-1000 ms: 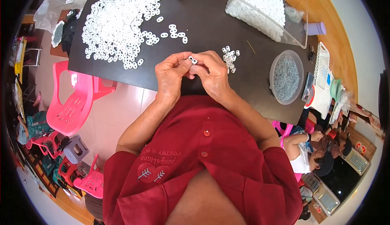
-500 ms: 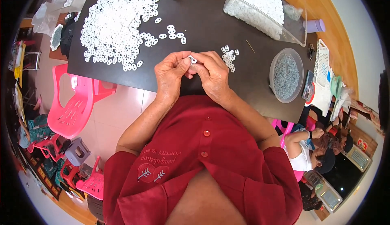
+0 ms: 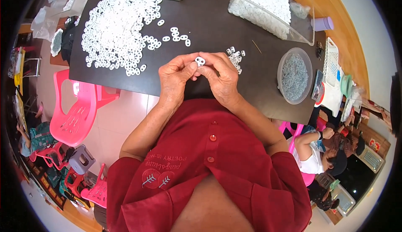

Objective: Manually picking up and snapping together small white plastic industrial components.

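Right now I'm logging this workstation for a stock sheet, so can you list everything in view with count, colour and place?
table: one, dark, ahead of the person
loose plastic pieces: a big heap, too many to count, white, table's left part
small cluster of pieces: a handful, white, just right of the hands
clear bins: two, filled with white pieces, far edge
round tub: one, clear, holding grey bits, table's right side
pink chair: one, left of the table
held piece: one, white, between both hands
left hand: fingers pinching the held piece
right hand: fingers pinching the held piece
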`<state>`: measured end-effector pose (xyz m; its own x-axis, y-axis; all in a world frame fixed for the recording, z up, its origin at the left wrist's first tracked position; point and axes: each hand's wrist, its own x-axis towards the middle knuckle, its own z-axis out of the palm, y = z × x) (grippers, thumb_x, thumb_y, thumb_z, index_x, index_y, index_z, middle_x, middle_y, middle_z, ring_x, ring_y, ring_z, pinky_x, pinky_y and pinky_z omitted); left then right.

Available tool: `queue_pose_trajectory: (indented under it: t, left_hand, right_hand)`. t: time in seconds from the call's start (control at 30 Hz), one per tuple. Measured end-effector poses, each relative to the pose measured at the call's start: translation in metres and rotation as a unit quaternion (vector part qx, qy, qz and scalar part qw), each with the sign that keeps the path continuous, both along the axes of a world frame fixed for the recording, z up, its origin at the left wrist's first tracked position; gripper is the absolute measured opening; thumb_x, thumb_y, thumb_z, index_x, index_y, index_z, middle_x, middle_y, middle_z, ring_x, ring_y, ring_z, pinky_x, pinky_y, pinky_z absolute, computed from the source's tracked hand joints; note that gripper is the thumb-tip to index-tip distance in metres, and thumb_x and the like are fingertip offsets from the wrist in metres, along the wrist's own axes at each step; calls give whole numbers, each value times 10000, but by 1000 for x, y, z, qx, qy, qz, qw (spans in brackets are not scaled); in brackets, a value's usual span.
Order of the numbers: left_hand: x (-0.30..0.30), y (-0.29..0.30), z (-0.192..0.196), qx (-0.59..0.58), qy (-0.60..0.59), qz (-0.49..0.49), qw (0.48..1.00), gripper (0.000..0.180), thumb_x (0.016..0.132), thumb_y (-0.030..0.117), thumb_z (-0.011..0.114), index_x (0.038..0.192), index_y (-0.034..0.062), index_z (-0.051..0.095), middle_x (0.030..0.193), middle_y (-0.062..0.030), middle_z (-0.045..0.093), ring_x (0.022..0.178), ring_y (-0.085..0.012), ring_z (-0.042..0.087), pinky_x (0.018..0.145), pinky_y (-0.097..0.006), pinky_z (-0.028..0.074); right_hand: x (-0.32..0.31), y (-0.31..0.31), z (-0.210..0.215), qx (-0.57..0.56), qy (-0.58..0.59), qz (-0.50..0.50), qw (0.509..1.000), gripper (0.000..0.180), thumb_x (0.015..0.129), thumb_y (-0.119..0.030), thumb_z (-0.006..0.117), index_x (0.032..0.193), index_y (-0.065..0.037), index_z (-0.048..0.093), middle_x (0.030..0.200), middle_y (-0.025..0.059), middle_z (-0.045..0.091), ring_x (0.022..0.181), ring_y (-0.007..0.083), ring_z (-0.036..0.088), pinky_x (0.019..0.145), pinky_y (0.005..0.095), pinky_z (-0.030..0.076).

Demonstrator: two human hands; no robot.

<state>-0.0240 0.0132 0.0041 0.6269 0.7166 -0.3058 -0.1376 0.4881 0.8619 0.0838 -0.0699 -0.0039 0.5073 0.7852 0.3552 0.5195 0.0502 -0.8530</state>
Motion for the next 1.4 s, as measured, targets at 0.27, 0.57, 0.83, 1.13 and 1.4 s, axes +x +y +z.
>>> queue_pose_trajectory:
  t: [0.27,0.57,0.83,1.13,1.4]
  left_hand:
    - [-3,3,1,24,19,-18,999,187,843,16,587,1019,-30,630,792,-41,632,660,-78,542,574,-202,445]
    - [-6,1,1,84,24,-40,995,222,847,15,587,1065,-16,612,777,-15,614,662,-58,535,565,-177,425]
    - [-6,1,1,89,44,-43,994,206,847,25,592,1048,-16,613,750,-3,599,654,-52,530,551,-172,421]
    - [-6,1,2,69,60,-35,995,187,859,70,597,1029,-6,600,749,2,604,640,-44,528,536,-170,420]
    - [-7,2,1,96,38,-43,994,194,856,109,617,1013,-4,602,759,2,606,639,-35,523,538,-164,420]
  right_hand:
    - [3,-3,5,6,106,30,994,204,802,81,588,996,23,614,911,79,585,821,130,583,717,238,484]
    - [0,-4,13,-30,207,6,978,181,806,87,574,967,26,631,875,56,591,810,105,557,717,214,456]
    - [0,-4,11,-33,206,11,978,180,806,94,564,954,24,637,874,55,592,810,103,554,712,214,455]
    - [-1,-3,9,-37,220,15,975,166,819,91,552,950,27,633,878,62,600,811,111,570,720,222,475]
    - [-1,-3,11,-45,226,18,973,171,820,92,549,956,26,630,883,61,601,813,108,570,715,220,472]
